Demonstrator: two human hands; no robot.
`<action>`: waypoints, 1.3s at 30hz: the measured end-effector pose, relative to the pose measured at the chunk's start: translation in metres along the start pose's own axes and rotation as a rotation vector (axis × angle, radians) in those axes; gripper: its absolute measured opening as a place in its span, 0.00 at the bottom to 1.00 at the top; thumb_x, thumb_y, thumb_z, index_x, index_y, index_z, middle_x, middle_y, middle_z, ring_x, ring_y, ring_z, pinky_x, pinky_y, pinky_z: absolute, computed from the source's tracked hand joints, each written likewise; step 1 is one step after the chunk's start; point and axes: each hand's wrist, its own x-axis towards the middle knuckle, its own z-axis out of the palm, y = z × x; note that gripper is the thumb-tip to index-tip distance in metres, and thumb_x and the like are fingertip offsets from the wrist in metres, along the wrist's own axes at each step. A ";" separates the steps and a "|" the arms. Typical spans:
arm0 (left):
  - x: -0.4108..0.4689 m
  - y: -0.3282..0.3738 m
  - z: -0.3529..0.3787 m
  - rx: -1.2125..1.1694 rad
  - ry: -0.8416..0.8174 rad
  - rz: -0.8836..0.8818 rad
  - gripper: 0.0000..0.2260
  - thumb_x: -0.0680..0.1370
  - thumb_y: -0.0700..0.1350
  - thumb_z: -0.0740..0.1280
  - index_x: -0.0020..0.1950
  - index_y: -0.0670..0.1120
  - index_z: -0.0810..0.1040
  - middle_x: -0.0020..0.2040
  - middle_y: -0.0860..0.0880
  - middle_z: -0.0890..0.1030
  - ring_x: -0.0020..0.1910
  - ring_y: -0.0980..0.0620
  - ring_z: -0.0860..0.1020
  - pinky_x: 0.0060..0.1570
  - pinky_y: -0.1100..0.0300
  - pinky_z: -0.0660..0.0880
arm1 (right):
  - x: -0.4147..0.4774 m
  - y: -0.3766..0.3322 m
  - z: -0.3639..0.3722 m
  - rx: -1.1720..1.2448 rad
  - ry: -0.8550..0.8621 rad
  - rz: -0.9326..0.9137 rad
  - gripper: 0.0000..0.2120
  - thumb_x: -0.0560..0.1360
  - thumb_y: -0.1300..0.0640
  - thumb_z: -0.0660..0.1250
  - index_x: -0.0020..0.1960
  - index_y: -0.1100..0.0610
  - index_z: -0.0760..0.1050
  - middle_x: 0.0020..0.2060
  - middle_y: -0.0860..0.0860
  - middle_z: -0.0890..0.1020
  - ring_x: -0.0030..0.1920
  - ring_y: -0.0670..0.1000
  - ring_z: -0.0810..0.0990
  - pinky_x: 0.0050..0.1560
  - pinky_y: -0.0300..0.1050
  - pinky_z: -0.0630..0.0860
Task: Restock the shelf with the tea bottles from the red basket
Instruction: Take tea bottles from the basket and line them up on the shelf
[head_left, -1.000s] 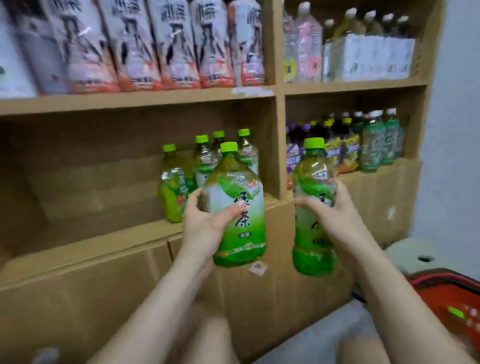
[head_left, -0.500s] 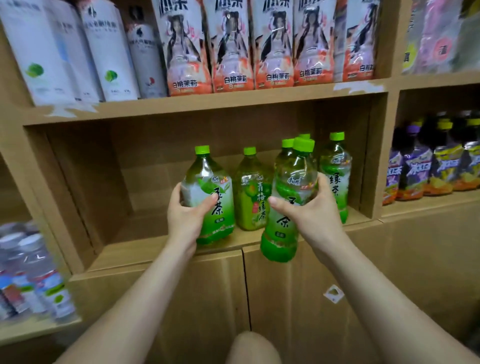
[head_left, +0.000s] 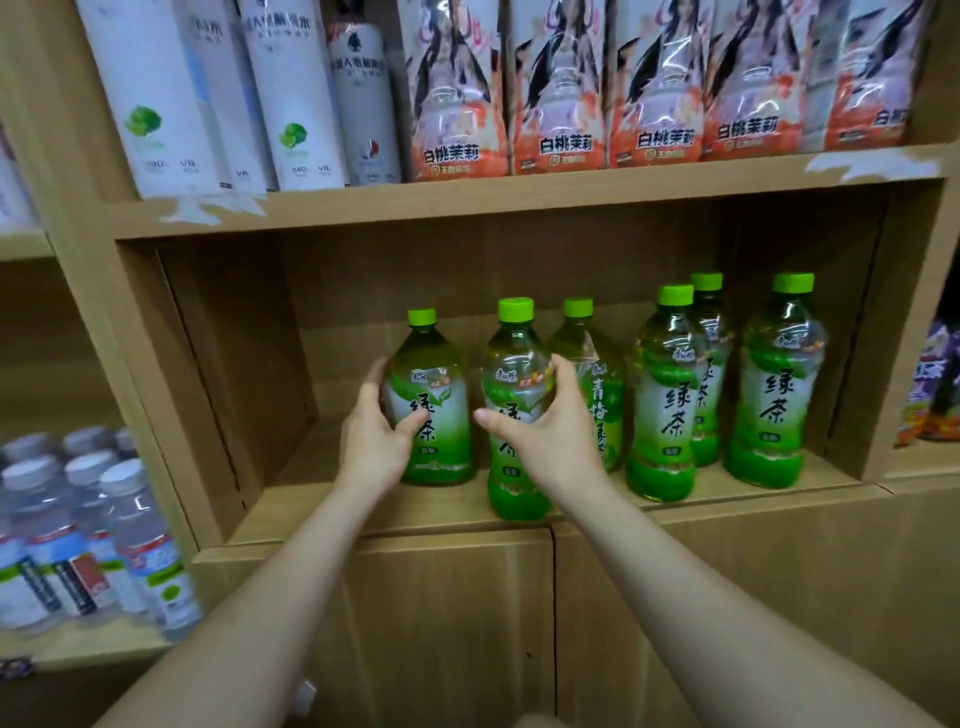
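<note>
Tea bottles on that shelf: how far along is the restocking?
Done: four bottles stand on the shelf, from the yellow-green bottle to the rightmost bottle. In hand: the left hand grips the left bottle, standing on the shelf; the right hand grips the middle bottle at the front edge. Left: unknown, the red basket is out of view.

Green-capped tea bottles (head_left: 774, 395) are yellowy-green with white-to-green labels (head_left: 675, 410) and black characters, the shelf (head_left: 467, 205) is plain tan wood, and the packs (head_left: 457, 150) up top are orange with white lettering.

Shop, wooden shelves (head_left: 519, 200) stocked with bottled drinks (head_left: 776, 384)
</note>
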 end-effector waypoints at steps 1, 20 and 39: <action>-0.001 0.000 -0.002 0.080 0.044 0.005 0.33 0.72 0.41 0.72 0.74 0.50 0.60 0.64 0.47 0.75 0.64 0.47 0.73 0.64 0.54 0.69 | 0.000 0.002 0.003 -0.020 -0.010 -0.002 0.45 0.64 0.50 0.79 0.73 0.51 0.58 0.60 0.44 0.75 0.58 0.44 0.74 0.62 0.41 0.70; -0.056 0.050 0.076 0.328 0.097 0.182 0.45 0.68 0.55 0.74 0.76 0.44 0.52 0.70 0.40 0.67 0.65 0.40 0.70 0.59 0.48 0.72 | 0.003 0.055 -0.110 -0.432 0.214 0.092 0.43 0.68 0.44 0.74 0.74 0.52 0.54 0.66 0.53 0.72 0.64 0.54 0.73 0.62 0.53 0.74; -0.014 0.035 0.020 0.252 0.316 0.038 0.44 0.67 0.56 0.75 0.75 0.47 0.55 0.66 0.41 0.67 0.65 0.41 0.66 0.63 0.49 0.65 | -0.016 0.018 -0.065 -0.291 0.314 -0.453 0.25 0.74 0.59 0.68 0.69 0.59 0.65 0.58 0.56 0.69 0.53 0.43 0.69 0.52 0.36 0.69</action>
